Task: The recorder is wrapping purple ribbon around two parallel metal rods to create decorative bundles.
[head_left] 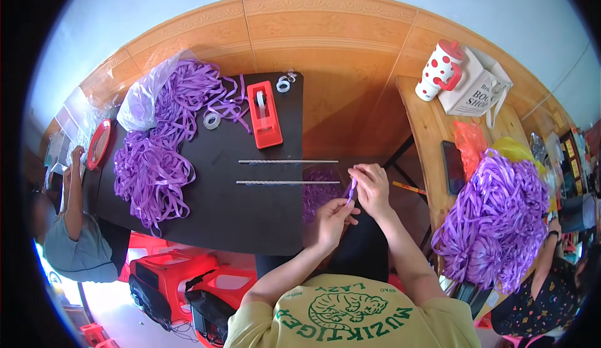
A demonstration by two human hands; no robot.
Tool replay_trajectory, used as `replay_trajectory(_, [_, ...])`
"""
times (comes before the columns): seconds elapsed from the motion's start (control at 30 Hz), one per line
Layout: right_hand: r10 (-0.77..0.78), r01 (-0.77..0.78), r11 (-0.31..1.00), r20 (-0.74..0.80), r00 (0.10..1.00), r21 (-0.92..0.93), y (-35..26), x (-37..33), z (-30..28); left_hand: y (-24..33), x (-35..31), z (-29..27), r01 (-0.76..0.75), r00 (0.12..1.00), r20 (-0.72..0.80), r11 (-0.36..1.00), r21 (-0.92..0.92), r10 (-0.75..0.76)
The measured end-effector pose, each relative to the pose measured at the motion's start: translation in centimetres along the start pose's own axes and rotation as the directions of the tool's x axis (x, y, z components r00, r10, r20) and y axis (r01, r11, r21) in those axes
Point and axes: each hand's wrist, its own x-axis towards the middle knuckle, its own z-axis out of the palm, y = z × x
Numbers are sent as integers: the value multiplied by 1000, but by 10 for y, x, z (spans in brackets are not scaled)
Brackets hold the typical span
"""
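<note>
A short piece of purple ribbon (352,191) is pinched between my two hands, in front of my body and beyond the right edge of the dark table (250,223). My left hand (337,220) grips its lower end with closed fingers. Above and to the right, my right hand (372,188) pinches the upper end. Two thin pale sticks (275,161) lie parallel on the table, their right ends jutting past its edge near my hands. Below that edge, more purple ribbon (318,205) lies bunched in shadow.
Purple ribbon heaps (153,176), a tape roll (211,121) and a red tape dispenser (268,126) occupy the dark table. A wooden table (422,119) at right bears a ribbon pile (494,220), phone (452,168) and spotted tumbler (439,72). People sit at both sides; red stools (169,273) stand lower left.
</note>
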Motion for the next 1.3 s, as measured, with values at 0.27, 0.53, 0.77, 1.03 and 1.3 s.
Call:
replay_trajectory(0.27, [-92,92,983,-7,996,159,19,51,32,5,30,4,-301,944,-146,954,-8,297])
replay_trajectory(0.53, [38,-50,940,41,998,336,30,42,67,9,44,-3,-446,814,-301,867,224,497])
replay_trajectory(0.77, [302,-381,687,234,924,619,12,-39,97,2,47,-14,-417,862,-286,906,72,419])
replay_trajectory(1.03, [483,-674,444,476,735,590,-4,-149,128,1,49,-25,-258,929,-266,966,33,257])
replay_trajectory(1.3, [332,-858,230,791,513,460,-53,-198,82,11,37,-27,-108,971,-208,993,43,115])
